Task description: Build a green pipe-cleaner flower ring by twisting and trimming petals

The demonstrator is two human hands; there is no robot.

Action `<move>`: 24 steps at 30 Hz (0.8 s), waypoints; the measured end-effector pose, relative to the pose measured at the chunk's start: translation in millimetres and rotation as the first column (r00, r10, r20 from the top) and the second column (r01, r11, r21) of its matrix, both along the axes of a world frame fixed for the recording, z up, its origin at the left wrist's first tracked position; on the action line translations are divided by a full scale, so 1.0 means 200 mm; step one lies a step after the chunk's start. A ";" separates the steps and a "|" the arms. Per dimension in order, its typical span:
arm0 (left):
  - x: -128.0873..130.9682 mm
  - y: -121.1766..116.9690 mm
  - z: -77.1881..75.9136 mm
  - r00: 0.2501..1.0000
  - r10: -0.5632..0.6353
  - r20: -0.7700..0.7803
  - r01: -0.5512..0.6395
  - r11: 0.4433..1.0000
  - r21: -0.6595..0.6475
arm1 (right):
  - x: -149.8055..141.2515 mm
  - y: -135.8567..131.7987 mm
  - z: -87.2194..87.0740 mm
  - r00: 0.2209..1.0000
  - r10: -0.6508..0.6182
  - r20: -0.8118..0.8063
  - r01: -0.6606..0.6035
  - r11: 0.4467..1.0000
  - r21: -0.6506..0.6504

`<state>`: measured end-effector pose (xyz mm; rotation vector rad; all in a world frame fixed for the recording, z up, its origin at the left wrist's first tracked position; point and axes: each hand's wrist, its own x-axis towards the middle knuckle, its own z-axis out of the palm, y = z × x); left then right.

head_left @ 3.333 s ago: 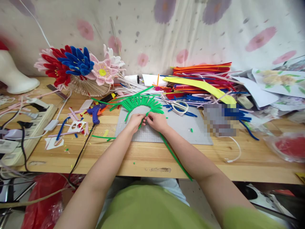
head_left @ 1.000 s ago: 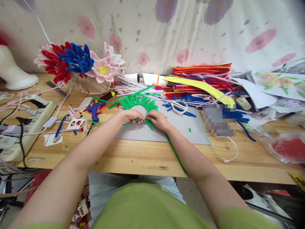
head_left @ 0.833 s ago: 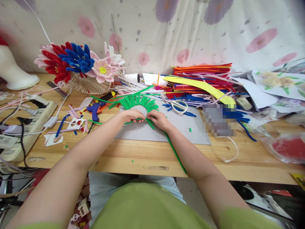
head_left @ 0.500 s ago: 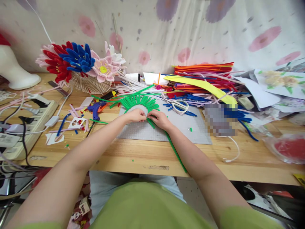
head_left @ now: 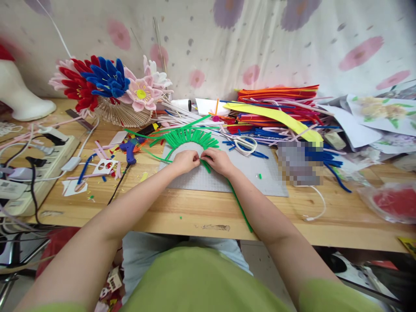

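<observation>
A fan-shaped row of green pipe cleaners (head_left: 191, 138) curves over the grey cutting mat (head_left: 224, 177). At the right end of this row my left hand (head_left: 187, 161) pinches the green pipe cleaners with its fingertips closed. Just beside it, my right hand (head_left: 216, 159) is also closed in a pinch on the green pipe cleaners, and the two sets of fingertips nearly meet. A long green pipe cleaner (head_left: 241, 207) trails from under my right hand and along the forearm toward the table edge. The exact spot being gripped is partly hidden by my fingers.
A blue glue gun (head_left: 129, 151) lies left of the mat, near cut scraps. White-handled scissors (head_left: 246, 145) rest on the mat. Behind are piled pipe cleaners (head_left: 276, 93) and fuzzy flowers (head_left: 108, 80). A power strip (head_left: 61, 164) with cables stands at the left.
Both hands stay close together at the same place. The green row has shifted slightly to the right, and a green strand at its left end now bends down toward my left wrist.
</observation>
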<state>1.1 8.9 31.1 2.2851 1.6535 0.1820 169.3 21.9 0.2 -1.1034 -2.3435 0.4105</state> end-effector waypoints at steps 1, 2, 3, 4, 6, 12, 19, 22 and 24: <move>-0.01 -0.01 0.00 0.999 0.014 0.031 -0.014 1.000 0.000 | 0.00 0.00 0.01 1.000 -0.004 0.020 0.004 1.000 0.007; -0.01 -0.02 0.01 0.997 0.027 0.068 -0.027 1.000 -0.001 | 0.00 0.00 0.02 0.999 -0.009 0.031 0.009 1.000 0.012; -0.01 -0.02 0.01 0.994 0.039 0.105 -0.039 0.999 -0.003 | 0.00 0.01 0.03 0.999 -0.013 0.034 0.012 1.000 0.012; -0.02 -0.03 0.01 0.989 0.051 0.136 -0.051 0.999 -0.003 | 0.00 0.01 0.04 0.999 -0.016 0.029 0.016 1.000 0.009; -0.02 -0.03 0.00 0.983 0.087 0.164 -0.088 0.996 -0.001 | -0.01 0.00 0.05 1.000 -0.016 0.011 0.016 1.000 -0.009; 0.01 -0.07 -0.02 0.971 0.188 0.147 -0.192 0.981 0.013 | -0.02 -0.01 0.07 0.963 -0.096 -0.251 0.007 0.944 -0.331; 0.01 -0.07 -0.06 0.937 0.257 0.236 -0.245 0.966 -0.082 | 0.04 0.01 0.10 0.717 -0.353 -0.601 -0.416 0.476 -0.775; 0.00 -0.05 -0.07 0.929 0.226 0.294 -0.194 0.972 -0.136 | 0.04 0.01 0.09 0.658 -0.417 -0.626 -0.462 0.433 -0.774; 0.00 -0.04 -0.08 0.924 0.194 0.329 -0.149 0.976 -0.156 | 0.04 0.01 0.08 0.646 -0.422 -0.637 -0.462 0.449 -0.765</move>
